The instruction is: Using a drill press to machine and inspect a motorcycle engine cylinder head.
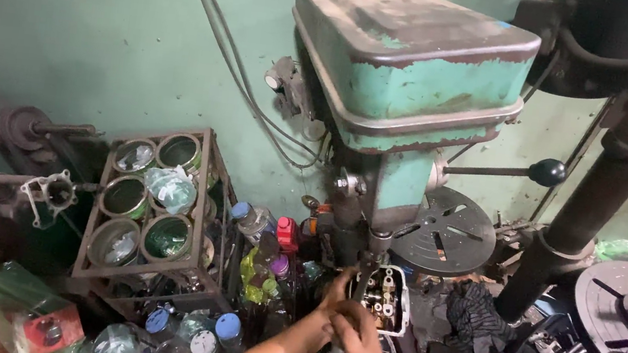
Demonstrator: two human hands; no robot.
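Both my hands, left (334,292) and right (359,348), clamp the grey metal engine casting (387,297) under the worn green drill press (410,76), so it could snatch and spin.

Dim, flat light; wide-angle edge distortion.

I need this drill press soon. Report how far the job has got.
Done: the grey metal engine casting sits under the teal drill press. In hand: the left hand steadies it; the right hand holds a metal tool at the spindle. Whether drilling remains cannot be told.
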